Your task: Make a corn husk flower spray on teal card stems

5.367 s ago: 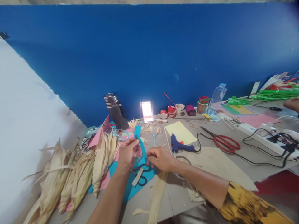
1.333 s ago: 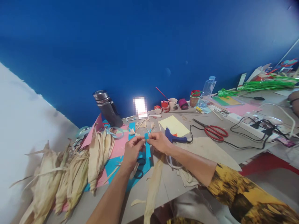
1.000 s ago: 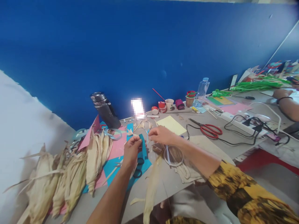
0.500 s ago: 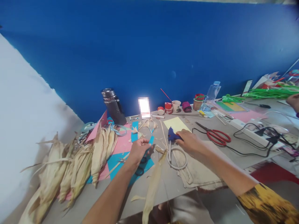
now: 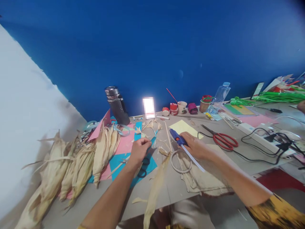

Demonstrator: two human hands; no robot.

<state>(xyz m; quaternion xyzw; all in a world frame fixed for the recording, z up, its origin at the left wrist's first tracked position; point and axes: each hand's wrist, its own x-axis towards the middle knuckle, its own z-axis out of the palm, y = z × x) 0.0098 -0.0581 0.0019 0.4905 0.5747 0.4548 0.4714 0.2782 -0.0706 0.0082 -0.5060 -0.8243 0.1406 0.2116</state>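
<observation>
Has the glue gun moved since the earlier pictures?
Yes. The right hand now holds the glue gun, and its tip has shifted left, toward the left corner of the yellow paper.

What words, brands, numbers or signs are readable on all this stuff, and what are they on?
None: I can't read a single word or number here.
Red jar: markings too small to read.
Paper cup: printed marks, too small to make out.
Glue gun in the right hand: no legible lettering.
Bright patch by the wall: pixelated, unreadable.
</observation>
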